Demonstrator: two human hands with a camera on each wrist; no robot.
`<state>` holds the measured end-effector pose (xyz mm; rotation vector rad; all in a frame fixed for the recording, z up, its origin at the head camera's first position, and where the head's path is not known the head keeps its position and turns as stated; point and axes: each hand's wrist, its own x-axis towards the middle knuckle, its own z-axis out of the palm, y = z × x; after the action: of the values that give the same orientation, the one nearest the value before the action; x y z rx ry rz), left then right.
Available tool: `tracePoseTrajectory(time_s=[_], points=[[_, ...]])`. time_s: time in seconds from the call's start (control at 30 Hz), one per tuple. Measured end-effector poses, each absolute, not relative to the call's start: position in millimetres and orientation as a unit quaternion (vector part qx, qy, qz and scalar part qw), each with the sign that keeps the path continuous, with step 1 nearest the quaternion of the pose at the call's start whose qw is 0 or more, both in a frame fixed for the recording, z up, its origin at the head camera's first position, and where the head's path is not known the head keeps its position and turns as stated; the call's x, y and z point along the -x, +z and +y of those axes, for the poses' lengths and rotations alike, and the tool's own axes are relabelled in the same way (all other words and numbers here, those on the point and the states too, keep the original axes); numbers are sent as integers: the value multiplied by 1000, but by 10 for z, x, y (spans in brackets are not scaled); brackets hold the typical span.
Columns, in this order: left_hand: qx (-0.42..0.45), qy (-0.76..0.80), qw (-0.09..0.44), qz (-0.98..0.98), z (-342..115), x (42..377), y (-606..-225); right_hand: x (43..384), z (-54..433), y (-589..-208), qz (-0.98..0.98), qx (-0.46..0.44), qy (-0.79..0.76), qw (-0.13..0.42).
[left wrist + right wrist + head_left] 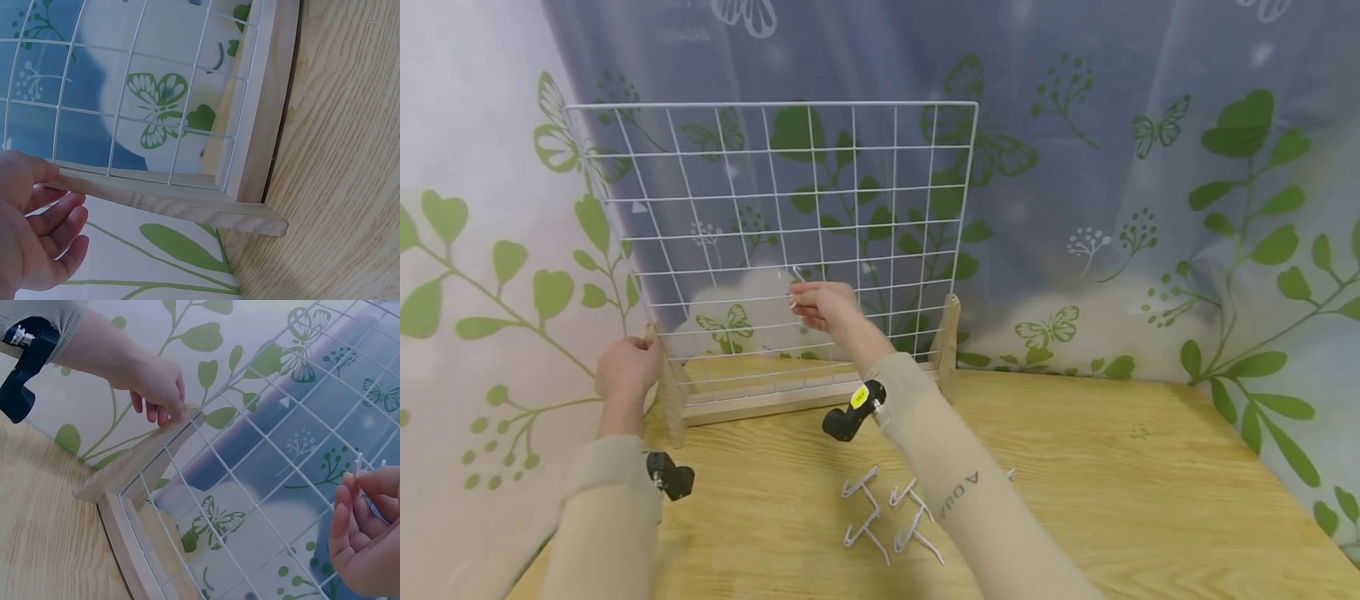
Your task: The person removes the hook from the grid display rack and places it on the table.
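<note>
A white wire grid panel (853, 200) stands upright in a wooden base (760, 408) with a wooden post at each side. My left hand (628, 367) pinches the top of the left wooden post (169, 206) between thumb and fingers. In front of the lower middle of the grid, my right hand (826, 307) pinches a small white hook (358, 464), its tip poking up past the fingertips. Most of that hook is hidden by the fingers. On the table, several white hooks (867, 532) lie in a loose group below my right forearm.
The pale wood table (1075, 467) spreads out in front and to the right. Behind the grid hangs a curtain (1075, 192) printed with green leaves and butterflies. Another white piece (1011, 474) peeks out beyond my right sleeve.
</note>
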<state>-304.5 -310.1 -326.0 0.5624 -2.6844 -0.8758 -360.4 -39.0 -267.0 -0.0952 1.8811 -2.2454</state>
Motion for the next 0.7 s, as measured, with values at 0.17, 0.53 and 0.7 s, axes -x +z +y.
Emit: tracePoseTrajectory(time_s=[0.17,0.53,0.7], points=[[-195,-301,132,-924,-3106,3055,-3256,3618,-223,-2594,644,55,-755,111],[-197,-299,120,-926,-3106,3049,-3254,3656,280,-2653,634,56,-765,96],[-195,-301,123,-925,-3091,3035,-3254,3635,514,-2699,641,68,-759,93]])
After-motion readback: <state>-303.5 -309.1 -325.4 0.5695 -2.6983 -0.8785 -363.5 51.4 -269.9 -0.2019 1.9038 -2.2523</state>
